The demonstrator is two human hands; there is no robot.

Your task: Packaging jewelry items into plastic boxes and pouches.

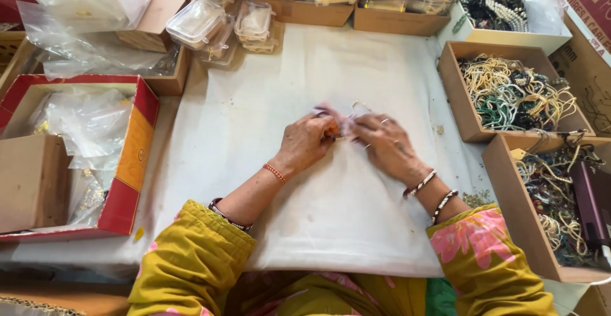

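Together left hand [310, 139] and right hand [386, 143] pinch crumpled pink packet [340, 120] over white cloth [331, 214].

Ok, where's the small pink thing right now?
Head view, middle of the white cloth: the small pink thing sits between the left hand and right hand.

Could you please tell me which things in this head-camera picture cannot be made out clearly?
- Head view: the small pinkish item between the left hand and right hand is motion-blurred and partly covered by the fingers; its kind is unclear.
- Head view: the dark case in the right-hand box is cut off by the frame edge.
- Head view: contents of the clear plastic boxes are too small to tell.
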